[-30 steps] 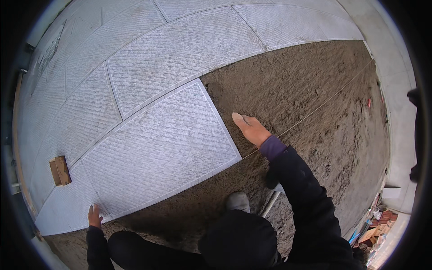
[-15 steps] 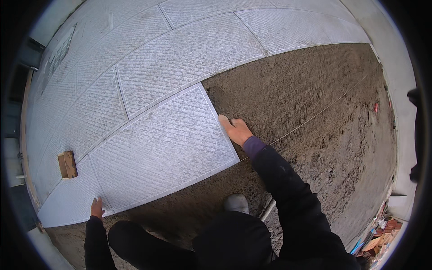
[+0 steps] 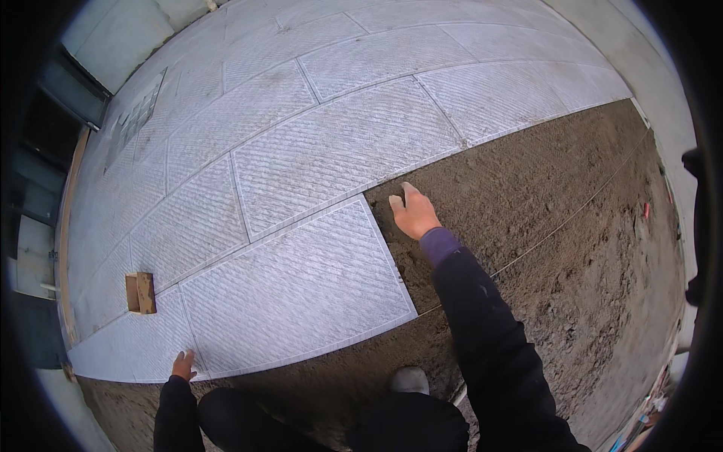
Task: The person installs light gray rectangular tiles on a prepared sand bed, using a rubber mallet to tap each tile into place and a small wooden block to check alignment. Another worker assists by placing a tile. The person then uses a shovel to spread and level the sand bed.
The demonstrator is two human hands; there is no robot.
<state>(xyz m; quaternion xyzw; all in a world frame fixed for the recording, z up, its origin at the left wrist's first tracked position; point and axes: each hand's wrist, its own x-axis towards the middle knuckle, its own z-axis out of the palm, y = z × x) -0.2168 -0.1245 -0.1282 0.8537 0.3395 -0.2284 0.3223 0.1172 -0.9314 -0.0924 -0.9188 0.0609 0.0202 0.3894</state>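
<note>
A large pale grey paving slab (image 3: 297,282) with diagonal ribs lies in front of me. It sits against the row of similar slabs (image 3: 343,154) behind it. My right hand (image 3: 414,212) is off the slab's right end, over the damp brown bedding mortar (image 3: 520,173), thumb and fingers apart and holding nothing. At the near left, my left hand (image 3: 183,365) touches the surface by the joint between this slab and a smaller piece (image 3: 124,343), its fingers spread. A taut string (image 3: 572,215) crosses the mortar from the slab's near right corner.
A small open cardboard box (image 3: 141,293) stands on the slabs at the left. Pale walls (image 3: 640,60) border the floor. Something small and red (image 3: 646,210) lies on the mortar at the far right. A grey-toed shoe (image 3: 410,380) shows beside the slab's near edge.
My right hand has come away from the slab's right edge and now hovers over the mortar. My left hand stays near the joint. The whole view has shifted, showing more floor behind.
</note>
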